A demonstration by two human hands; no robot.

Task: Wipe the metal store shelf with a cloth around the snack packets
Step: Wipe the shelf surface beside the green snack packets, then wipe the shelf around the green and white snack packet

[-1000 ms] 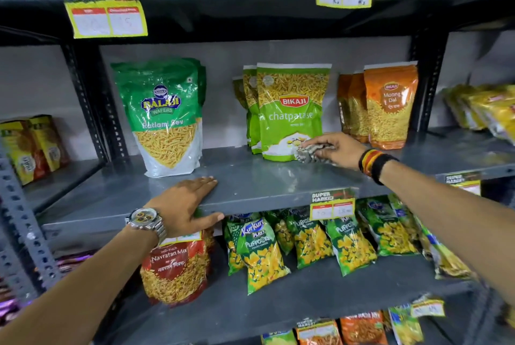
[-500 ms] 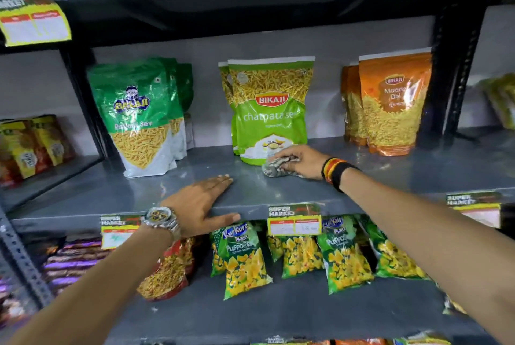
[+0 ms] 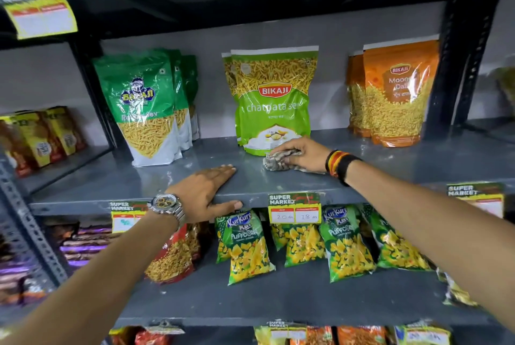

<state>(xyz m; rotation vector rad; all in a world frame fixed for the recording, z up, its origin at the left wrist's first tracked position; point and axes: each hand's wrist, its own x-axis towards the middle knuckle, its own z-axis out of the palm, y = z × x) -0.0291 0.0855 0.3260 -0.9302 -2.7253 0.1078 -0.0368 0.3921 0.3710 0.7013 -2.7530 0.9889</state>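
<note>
A grey metal shelf runs across the middle of the view. My right hand presses a crumpled grey patterned cloth onto the shelf, right in front of the light green Bikaji packet. My left hand lies flat on the shelf's front edge, fingers on top and thumb hooked under the lip, holding nothing. A dark green Balaji packet stands to the left, and orange Bikaji packets stand to the right.
Price tags hang from the shelf's front edge. Green Kurkure puffcorn bags and a red mix packet fill the shelf below. Dark uprights frame the bay. Yellow boxes sit in the left bay.
My right hand has slid the cloth leftward along the shelf, in front of the light green packet. My left hand stays planted on the front edge. The view has shifted closer.
</note>
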